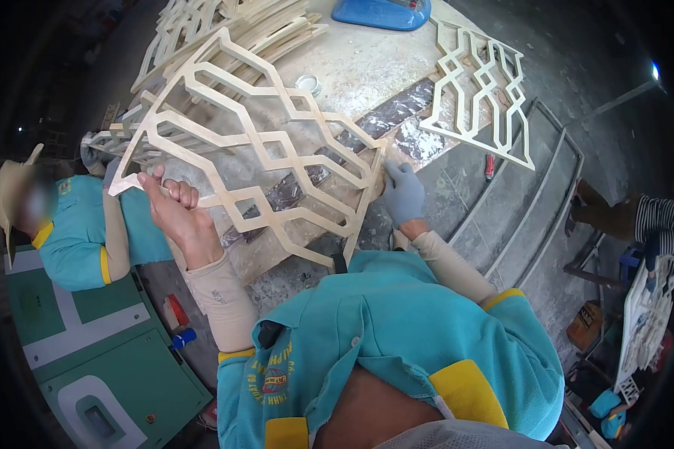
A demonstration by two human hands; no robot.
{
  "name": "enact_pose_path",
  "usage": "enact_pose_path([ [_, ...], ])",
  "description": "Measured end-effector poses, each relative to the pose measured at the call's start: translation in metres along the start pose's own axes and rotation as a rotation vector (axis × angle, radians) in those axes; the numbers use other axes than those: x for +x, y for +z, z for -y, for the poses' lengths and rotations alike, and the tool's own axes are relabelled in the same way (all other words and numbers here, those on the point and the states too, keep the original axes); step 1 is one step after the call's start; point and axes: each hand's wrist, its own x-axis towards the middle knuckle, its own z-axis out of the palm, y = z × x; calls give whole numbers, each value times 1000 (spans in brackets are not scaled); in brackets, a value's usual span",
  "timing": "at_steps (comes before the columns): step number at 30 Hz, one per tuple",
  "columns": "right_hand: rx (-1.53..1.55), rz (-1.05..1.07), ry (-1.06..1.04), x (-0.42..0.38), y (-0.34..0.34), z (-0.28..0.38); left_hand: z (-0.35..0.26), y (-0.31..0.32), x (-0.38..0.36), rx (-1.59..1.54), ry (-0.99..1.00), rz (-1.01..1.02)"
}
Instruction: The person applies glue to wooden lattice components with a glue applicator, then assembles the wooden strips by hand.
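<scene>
A pale wooden lattice panel (277, 150) is held up at a tilt in front of me, its openwork bars running from upper left to lower right. My left hand (181, 213), bare, is closed around the panel's lower left corner. My right hand (406, 196) wears a grey glove and is right beside the panel's right end bar. Its fingers are bent toward that bar, and what lies between them is hidden. Below the panel is a dusty work table (367, 82) with dark, shiny strips on it.
A second lattice panel (478, 93) lies at the table's right. Lattice pieces (232, 37) are stacked at the back left, near a blue tool (382, 13) and a small round tin (307, 85). A co-worker (101, 224) stands left by a green cabinet (112, 352). Metal frames (528, 198) stand right.
</scene>
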Motion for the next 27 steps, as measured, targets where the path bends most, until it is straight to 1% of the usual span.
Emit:
enact_pose_path([
  [2, -18, 23, -4, -8, -1, 0, 1, 0, -1, 9, -4, -7],
  [4, 93, 2, -45, -14, -2, -3, 0, 0, -1, 8, 3, -1],
  [5, 94, 1, -49, -16, -4, -5, 1, 0, 0, 3, 10, 3],
  [7, 302, 169, -68, -21, -18, -9, -1, 4, -2, 4, 18, 17],
  [8, 301, 169, -70, -18, -25, -12, -3, 8, -4, 1, 30, 32],
  [9, 319, 177, 3, -14, -31, -17, -5, 11, -7, 0, 31, 31],
  [10, 337, 185, 77, -10, -38, -21, -8, 16, -12, -4, 64, 92],
  [11, 336, 187, 76, -6, -45, -26, -11, 20, -17, -6, 95, 154],
  [12, 189, 136, -26, -2, -52, -31, -13, 23, -22, -5, 94, 154],
  [13, 42, 84, -126, 0, -56, -32, -16, 27, -28, -10, 143, 242],
  [14, 41, 85, -123, 1, -59, -30, -16, 29, -33, -16, 191, 329],
  [15, -61, 107, -181, 2, -61, -28, -16, 31, -37, -18, 189, 330],
  [16, -162, 129, -238, 3, -64, -26, -15, 31, -42, -23, 236, 376],
  [17, -165, 129, -236, 4, -65, -21, -15, 31, -46, -26, 282, 422],
  [19, -254, 122, -306, 7, -62, -8, -15, 26, -54, -45, 285, 446],
  [20, -253, 121, -305, 8, -55, -5, -15, 23, -58, -62, 290, 468],
  [22, -372, 75, -293, 12, -37, -3, -15, 21, -67, -62, 306, 476],
  [23, -371, 75, -292, 14, -30, 1, -15, 20, -71, -65, 321, 481],
  [25, -415, 34, -188, 19, -19, 5, -13, 16, -75, -75, 333, 501],
  [27, -385, 27, -187, 15, -11, 3, -12, 14, -80, -71, 365, 528],
])
